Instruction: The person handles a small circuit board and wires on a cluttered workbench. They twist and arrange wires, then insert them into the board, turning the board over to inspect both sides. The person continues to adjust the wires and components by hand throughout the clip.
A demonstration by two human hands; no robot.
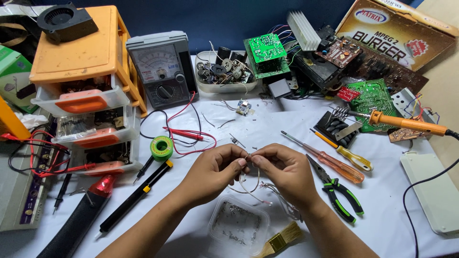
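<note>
— Both hands meet over the white table [267, 129]: left hand [213, 173] and right hand [287, 173] each pinch a small wire-legged component [248, 156], its thin leads [256, 184] dangling.

— Anything finished?

— Hard to judge — clipped bits lie in the clear tray [239, 224] near the wrists. Right of them, the green-handled pliers [337, 191] lie untouched, and farther right the soldering iron [406, 123] rests on its stand, so no joint looks started.

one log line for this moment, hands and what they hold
left hand: pinching thin wire | right hand: pinching same thin wire | below: clear tray | right: pliers
</note>
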